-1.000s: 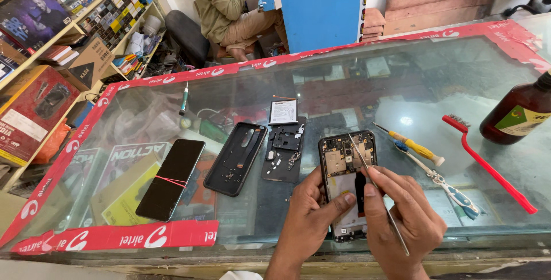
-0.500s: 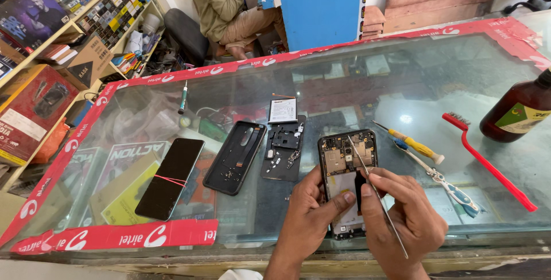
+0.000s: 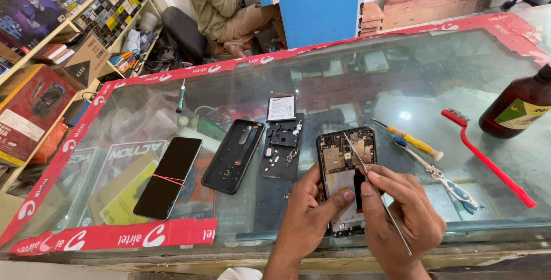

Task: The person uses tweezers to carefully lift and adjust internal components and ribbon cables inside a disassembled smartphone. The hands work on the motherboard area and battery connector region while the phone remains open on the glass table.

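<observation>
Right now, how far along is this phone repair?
Done: the black back cover is off and lies beside loose small parts. In hand: the left hand steadies the opened phone while the right hand probes its board with tweezers. Left: everything remains unassembled.

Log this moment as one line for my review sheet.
left hand: steadies opened phone | right hand: holds thin metal tool, tip on phone's board | nearby: back cover, red brush
</observation>
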The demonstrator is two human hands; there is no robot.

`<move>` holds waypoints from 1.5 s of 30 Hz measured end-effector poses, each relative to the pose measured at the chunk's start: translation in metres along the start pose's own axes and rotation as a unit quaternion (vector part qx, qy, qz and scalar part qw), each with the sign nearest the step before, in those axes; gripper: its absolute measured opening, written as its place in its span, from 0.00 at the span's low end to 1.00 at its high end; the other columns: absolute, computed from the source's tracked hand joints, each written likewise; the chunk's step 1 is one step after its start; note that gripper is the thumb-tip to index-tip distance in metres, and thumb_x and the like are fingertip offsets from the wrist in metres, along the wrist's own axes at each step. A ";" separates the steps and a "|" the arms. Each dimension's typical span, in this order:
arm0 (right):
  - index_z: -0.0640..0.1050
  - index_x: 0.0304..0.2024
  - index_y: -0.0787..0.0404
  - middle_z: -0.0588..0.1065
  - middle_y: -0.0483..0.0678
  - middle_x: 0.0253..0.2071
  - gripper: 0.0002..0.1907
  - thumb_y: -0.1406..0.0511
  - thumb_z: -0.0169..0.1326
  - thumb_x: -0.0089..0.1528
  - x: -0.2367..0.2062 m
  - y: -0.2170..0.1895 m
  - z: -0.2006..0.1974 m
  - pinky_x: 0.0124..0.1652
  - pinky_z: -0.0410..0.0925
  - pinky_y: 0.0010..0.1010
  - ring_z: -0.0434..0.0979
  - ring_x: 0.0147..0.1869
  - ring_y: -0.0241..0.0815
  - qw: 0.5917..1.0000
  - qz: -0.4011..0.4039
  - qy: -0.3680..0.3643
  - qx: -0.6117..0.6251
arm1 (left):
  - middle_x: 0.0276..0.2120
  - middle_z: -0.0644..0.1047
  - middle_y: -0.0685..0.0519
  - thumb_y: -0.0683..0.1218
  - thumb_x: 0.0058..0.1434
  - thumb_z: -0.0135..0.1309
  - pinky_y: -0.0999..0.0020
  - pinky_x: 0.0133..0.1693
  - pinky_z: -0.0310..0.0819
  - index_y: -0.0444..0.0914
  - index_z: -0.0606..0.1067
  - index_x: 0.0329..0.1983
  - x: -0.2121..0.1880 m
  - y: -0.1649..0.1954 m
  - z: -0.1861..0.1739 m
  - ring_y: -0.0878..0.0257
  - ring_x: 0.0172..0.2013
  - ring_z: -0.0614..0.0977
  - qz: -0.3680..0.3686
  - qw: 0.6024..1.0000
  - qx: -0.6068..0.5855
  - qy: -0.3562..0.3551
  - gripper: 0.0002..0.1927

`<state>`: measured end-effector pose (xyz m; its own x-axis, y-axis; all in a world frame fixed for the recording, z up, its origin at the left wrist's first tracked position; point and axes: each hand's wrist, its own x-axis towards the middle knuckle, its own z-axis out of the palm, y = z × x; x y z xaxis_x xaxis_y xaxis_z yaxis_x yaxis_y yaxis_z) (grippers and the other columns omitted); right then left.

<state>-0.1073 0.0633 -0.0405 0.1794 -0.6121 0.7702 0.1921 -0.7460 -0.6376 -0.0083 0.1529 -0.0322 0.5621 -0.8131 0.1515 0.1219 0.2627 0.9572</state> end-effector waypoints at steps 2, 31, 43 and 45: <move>0.79 0.45 0.67 0.82 0.54 0.46 0.08 0.75 0.60 0.63 0.000 0.000 0.000 0.25 0.61 0.16 0.79 0.36 0.32 1.000 -0.002 -0.001 -0.001 | 0.44 0.81 0.52 0.37 0.65 0.57 0.73 0.44 0.77 0.31 0.72 0.58 0.000 0.000 0.000 0.71 0.43 0.80 0.001 1.000 -0.005 -0.001 0.19; 0.80 0.43 0.68 0.82 0.55 0.45 0.06 0.75 0.61 0.63 -0.005 0.000 0.000 0.23 0.59 0.16 0.79 0.36 0.33 1.000 0.017 0.015 -0.018 | 0.45 0.81 0.51 0.38 0.65 0.57 0.72 0.45 0.77 0.31 0.72 0.59 -0.004 -0.004 -0.002 0.70 0.43 0.80 0.013 1.000 -0.004 -0.013 0.19; 0.79 0.44 0.70 0.81 0.56 0.45 0.07 0.77 0.61 0.63 -0.006 -0.004 0.001 0.31 0.68 0.19 0.82 0.41 0.39 0.999 -0.005 0.019 -0.033 | 0.44 0.82 0.52 0.37 0.65 0.56 0.72 0.44 0.78 0.31 0.72 0.59 -0.004 -0.002 0.000 0.70 0.43 0.81 0.006 1.000 0.004 -0.012 0.19; 0.79 0.44 0.70 0.81 0.57 0.45 0.07 0.77 0.62 0.63 -0.007 -0.004 0.001 0.33 0.69 0.20 0.82 0.42 0.40 0.999 -0.008 0.022 -0.034 | 0.44 0.81 0.52 0.36 0.65 0.56 0.73 0.44 0.78 0.32 0.71 0.60 -0.004 -0.003 0.001 0.71 0.43 0.81 0.003 1.000 -0.001 -0.011 0.20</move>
<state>-0.1080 0.0707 -0.0430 0.1337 -0.6100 0.7810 0.1290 -0.7707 -0.6240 -0.0116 0.1555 -0.0353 0.5449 -0.8228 0.1617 0.1210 0.2680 0.9558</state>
